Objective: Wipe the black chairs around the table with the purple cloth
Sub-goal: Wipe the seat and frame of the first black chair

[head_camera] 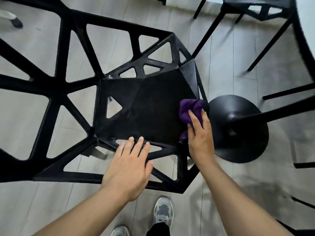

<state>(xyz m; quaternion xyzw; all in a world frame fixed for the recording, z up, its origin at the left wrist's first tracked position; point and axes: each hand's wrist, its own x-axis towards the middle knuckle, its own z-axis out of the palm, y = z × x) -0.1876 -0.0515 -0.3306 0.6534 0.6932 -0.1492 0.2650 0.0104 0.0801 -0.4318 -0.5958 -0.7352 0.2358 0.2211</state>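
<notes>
A black chair (144, 106) with an open lattice frame stands right below me, seen from above. The purple cloth (189, 109) lies bunched on the right edge of its seat. My right hand (199, 135) grips the cloth from the near side and holds it against the seat. My left hand (129, 166) rests with straight, spread fingers on the chair's near lattice arm, holding nothing. A second black chair (259, 9) stands at the top right.
The table's round black base (238, 128) and its slanted post stand just right of the chair, touching distance from the cloth. The dark table edge (305, 41) curves down the right side. Grey floor tiles surround everything. My shoes (162, 213) are behind the chair.
</notes>
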